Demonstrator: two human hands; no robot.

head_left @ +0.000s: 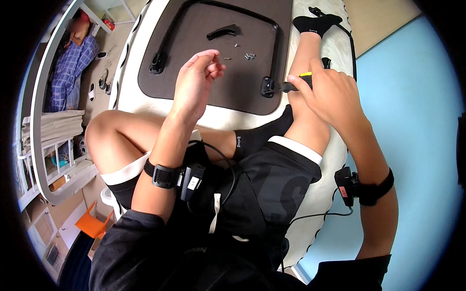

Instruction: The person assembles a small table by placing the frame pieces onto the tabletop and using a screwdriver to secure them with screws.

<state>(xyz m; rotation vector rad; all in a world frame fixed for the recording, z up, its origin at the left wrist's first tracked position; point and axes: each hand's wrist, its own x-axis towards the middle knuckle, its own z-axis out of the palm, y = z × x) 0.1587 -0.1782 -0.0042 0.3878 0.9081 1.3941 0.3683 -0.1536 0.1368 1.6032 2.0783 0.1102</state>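
Note:
A dark brown board (213, 92) with rounded corners lies on the bed, its black tube leg frame (233, 9) resting on it. In my right hand (336, 97) is a screwdriver (291, 87) with a black and yellow handle, pointing left at the black corner bracket (267, 87) on the board's near right. Whether its tip touches the bracket is hard to tell. My left hand (194, 82) hovers over the board with curled fingers, thumb and forefinger pressed together; anything between them is too small to make out. Several small screws (249, 56) and a curved black part (224, 32) lie on the board.
My legs are on the pale mattress (310, 228) around the near side of the board. A white bed rail (36, 140) curves along the left; beyond it are a person in checked clothing (73, 68) and an orange chair (92, 223). A light blue wall (407, 111) stands right.

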